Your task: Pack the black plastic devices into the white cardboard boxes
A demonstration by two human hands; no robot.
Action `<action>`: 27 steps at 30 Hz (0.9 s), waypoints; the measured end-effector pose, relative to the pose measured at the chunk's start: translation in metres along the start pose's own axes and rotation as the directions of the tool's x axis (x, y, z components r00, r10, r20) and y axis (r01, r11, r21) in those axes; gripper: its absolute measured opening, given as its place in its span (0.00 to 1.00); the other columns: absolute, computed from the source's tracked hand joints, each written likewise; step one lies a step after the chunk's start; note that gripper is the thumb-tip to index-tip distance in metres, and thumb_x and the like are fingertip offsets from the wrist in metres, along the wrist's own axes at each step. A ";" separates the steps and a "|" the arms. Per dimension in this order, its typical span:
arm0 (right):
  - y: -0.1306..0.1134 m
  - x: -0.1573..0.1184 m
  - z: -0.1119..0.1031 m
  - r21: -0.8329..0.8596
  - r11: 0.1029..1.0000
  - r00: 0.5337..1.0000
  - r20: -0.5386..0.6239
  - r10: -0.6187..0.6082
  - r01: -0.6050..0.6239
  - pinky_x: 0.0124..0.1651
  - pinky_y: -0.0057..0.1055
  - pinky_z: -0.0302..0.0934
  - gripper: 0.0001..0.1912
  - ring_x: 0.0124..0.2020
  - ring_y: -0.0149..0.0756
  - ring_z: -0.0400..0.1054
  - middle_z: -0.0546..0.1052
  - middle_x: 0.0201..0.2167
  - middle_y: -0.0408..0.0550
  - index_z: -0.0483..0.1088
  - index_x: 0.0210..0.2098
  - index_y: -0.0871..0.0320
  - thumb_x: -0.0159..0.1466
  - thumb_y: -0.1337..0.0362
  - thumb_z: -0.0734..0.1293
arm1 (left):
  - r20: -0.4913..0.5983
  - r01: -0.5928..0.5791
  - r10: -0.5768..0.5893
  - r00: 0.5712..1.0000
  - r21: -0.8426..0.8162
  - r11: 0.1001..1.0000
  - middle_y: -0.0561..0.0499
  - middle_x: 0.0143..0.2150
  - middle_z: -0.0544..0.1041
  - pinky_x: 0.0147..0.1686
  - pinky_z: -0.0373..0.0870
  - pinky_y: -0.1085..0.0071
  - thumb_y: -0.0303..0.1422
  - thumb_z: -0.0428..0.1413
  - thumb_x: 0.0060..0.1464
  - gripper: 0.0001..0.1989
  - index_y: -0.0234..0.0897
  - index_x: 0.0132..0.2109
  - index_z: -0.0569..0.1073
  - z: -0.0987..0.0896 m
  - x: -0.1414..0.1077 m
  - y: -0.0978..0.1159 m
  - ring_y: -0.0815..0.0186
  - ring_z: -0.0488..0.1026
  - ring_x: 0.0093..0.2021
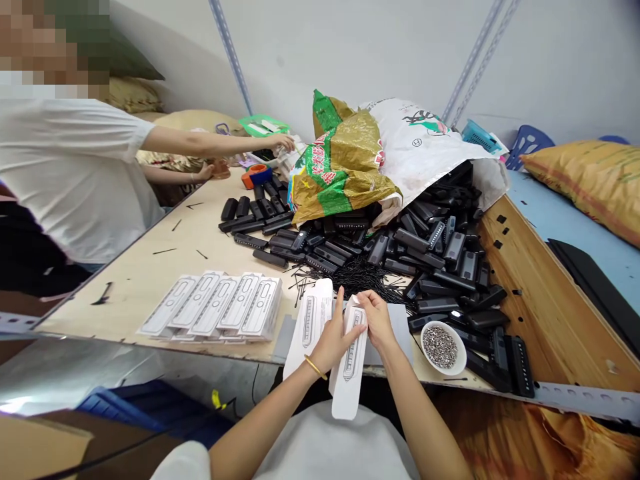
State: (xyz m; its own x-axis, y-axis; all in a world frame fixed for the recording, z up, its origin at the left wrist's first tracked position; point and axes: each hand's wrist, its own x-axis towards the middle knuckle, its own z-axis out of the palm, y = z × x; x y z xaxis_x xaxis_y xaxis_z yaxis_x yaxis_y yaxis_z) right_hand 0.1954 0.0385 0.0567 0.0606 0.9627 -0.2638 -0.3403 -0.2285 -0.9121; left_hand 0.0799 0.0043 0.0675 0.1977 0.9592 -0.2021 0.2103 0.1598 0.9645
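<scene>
A narrow white printed carton [349, 380] is between my hands at the table's front edge, its lower flap pointing toward me. My left hand [334, 341] grips its left side, thumb across the printed front. At the carton's top end, my right hand [376, 319] has its fingers closed on the edge or flap. Another flattened white carton [310, 323] lies just left of my left hand, partly behind it. Stacked white boxes [215, 307] stand farther left. Thin black sticks [367, 277] lie in a heap beyond my hands, with many black plastic devices [430, 267] behind and to the right.
A white bowl [443, 348] of small metal parts sits right of my hands. Gold-green and white sacks [345, 167] lie over the device pile. A wooden board [545, 300] borders the right side. At the left, a person [75, 167] reaches across the table [125, 267].
</scene>
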 end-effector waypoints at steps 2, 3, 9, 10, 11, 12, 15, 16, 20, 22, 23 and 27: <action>0.003 -0.006 -0.002 -0.027 0.999 1.000 0.010 -0.025 0.026 0.28 0.28 0.59 0.19 0.23 0.30 0.63 0.72 0.23 0.42 0.69 0.24 0.58 0.53 0.46 0.69 | 0.031 0.004 -0.002 1.000 -0.057 0.998 0.47 0.38 0.76 0.43 0.68 0.64 0.43 0.55 0.52 0.49 0.32 0.69 0.33 -0.001 0.003 -0.003 0.60 0.73 0.39; 0.006 -0.011 -0.003 -0.041 0.998 0.999 0.010 -0.047 0.048 0.29 0.28 0.60 0.19 0.25 0.31 0.64 0.74 0.24 0.43 0.70 0.25 0.58 0.54 0.46 0.68 | 0.053 0.014 -0.009 0.999 -0.096 0.995 0.47 0.38 0.76 0.42 0.68 0.65 0.44 0.56 0.52 0.51 0.31 0.68 0.32 -0.001 0.004 -0.005 0.60 0.73 0.39; 0.014 -0.024 -0.018 -0.051 0.993 0.994 -0.035 -0.107 0.105 0.35 0.29 0.62 0.15 0.31 0.33 0.67 0.75 0.31 0.44 0.70 0.33 0.56 0.55 0.50 0.68 | 0.072 0.044 -0.033 0.997 -0.152 0.987 0.47 0.35 0.76 0.39 0.70 0.63 0.47 0.48 0.57 0.45 0.31 0.69 0.31 -0.004 0.007 -0.006 0.60 0.73 0.35; 0.014 -0.021 -0.019 -0.017 0.995 0.989 -0.104 -0.104 0.103 0.34 0.29 0.62 0.16 0.29 0.32 0.66 0.74 0.30 0.43 0.69 0.33 0.55 0.55 0.50 0.68 | 0.079 -0.024 0.033 0.996 -0.123 0.992 0.45 0.39 0.76 0.42 0.70 0.62 0.46 0.47 0.58 0.42 0.32 0.69 0.35 -0.004 0.005 -0.003 0.60 0.74 0.39; 0.013 -0.016 -0.020 0.017 0.994 0.978 -0.185 -0.101 0.106 0.33 0.29 0.62 0.16 0.28 0.32 0.66 0.73 0.28 0.42 0.67 0.33 0.55 0.55 0.49 0.68 | 0.101 -0.120 0.128 0.987 -0.080 0.990 0.42 0.45 0.75 0.47 0.68 0.60 0.45 0.49 0.57 0.40 0.33 0.69 0.41 -0.005 0.004 0.000 0.58 0.73 0.45; 0.013 -0.011 -0.019 0.034 0.993 0.963 -0.251 -0.101 0.113 0.32 0.29 0.62 0.16 0.26 0.31 0.65 0.72 0.27 0.40 0.65 0.33 0.54 0.56 0.49 0.66 | 0.136 -0.232 0.234 0.963 -0.030 0.972 0.39 0.51 0.72 0.53 0.65 0.57 0.43 0.52 0.55 0.38 0.35 0.67 0.49 -0.006 0.002 0.003 0.56 0.70 0.52; 0.009 0.002 -0.013 -0.136 0.981 0.971 -0.174 -0.162 0.140 0.33 0.32 0.63 0.13 0.28 0.34 0.67 0.72 0.26 0.41 0.64 0.32 0.54 0.61 0.51 0.60 | 0.117 -0.494 0.483 0.868 0.086 0.865 0.38 0.58 0.66 0.61 0.54 0.53 0.39 0.61 0.44 0.29 0.35 0.54 0.68 -0.012 0.001 0.011 0.50 0.58 0.63; 0.008 0.005 -0.012 -0.275 0.946 0.978 -0.068 -0.199 0.174 0.37 0.34 0.64 0.11 0.32 0.36 0.68 0.73 0.29 0.44 0.65 0.33 0.54 0.63 0.55 0.58 | 0.036 -0.507 0.507 0.861 0.103 0.855 0.38 0.56 0.68 0.61 0.55 0.53 0.38 0.61 0.43 0.25 0.35 0.50 0.69 -0.016 0.003 0.014 0.51 0.59 0.62; 0.013 0.005 -0.014 -0.752 0.467 0.883 0.436 -0.176 0.465 0.60 0.45 0.52 0.16 0.54 0.42 0.63 0.73 0.47 0.50 0.69 0.43 0.54 0.59 0.75 0.59 | -0.385 -0.232 0.276 0.881 0.157 0.960 0.43 0.42 0.74 0.48 0.67 0.59 0.42 0.58 0.46 0.24 0.34 0.47 0.65 -0.040 0.013 0.022 0.56 0.73 0.45; 0.020 0.004 -0.021 -0.779 0.251 0.816 0.571 -0.095 0.574 0.65 0.49 0.42 0.21 0.58 0.42 0.59 0.72 0.50 0.50 0.70 0.44 0.53 0.57 0.79 0.58 | -0.438 -0.074 0.166 0.884 0.218 0.973 0.45 0.41 0.74 0.45 0.68 0.61 0.44 0.58 0.45 0.26 0.34 0.48 0.64 -0.048 0.016 0.025 0.57 0.73 0.42; 0.023 0.005 -0.025 -0.771 0.196 0.793 0.604 -0.075 0.606 0.66 0.50 0.39 0.22 0.58 0.42 0.59 0.73 0.49 0.50 0.70 0.44 0.53 0.57 0.80 0.58 | -0.419 -0.027 0.135 0.898 0.254 0.967 0.46 0.41 0.74 0.45 0.68 0.62 0.44 0.58 0.45 0.26 0.34 0.49 0.64 -0.050 0.017 0.025 0.57 0.73 0.43; 0.009 0.012 -0.047 -0.751 0.295 0.807 0.555 -0.202 0.591 0.64 0.51 0.45 0.22 0.54 0.43 0.64 0.74 0.47 0.50 0.70 0.44 0.54 0.53 0.78 0.62 | -0.252 0.043 0.054 0.966 0.362 0.931 0.46 0.45 0.74 0.46 0.66 0.65 0.40 0.57 0.48 0.24 0.35 0.50 0.65 -0.043 0.015 0.023 0.57 0.72 0.47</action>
State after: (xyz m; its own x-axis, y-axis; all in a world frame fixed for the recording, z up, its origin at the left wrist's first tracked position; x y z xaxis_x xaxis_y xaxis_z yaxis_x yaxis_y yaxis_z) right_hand 0.2372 0.0414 0.0300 -0.4034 0.9033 0.1462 0.6397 0.3926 -0.6608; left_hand 0.0466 0.0328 0.0938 -0.0393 0.9941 -0.1006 0.5504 0.1056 0.8282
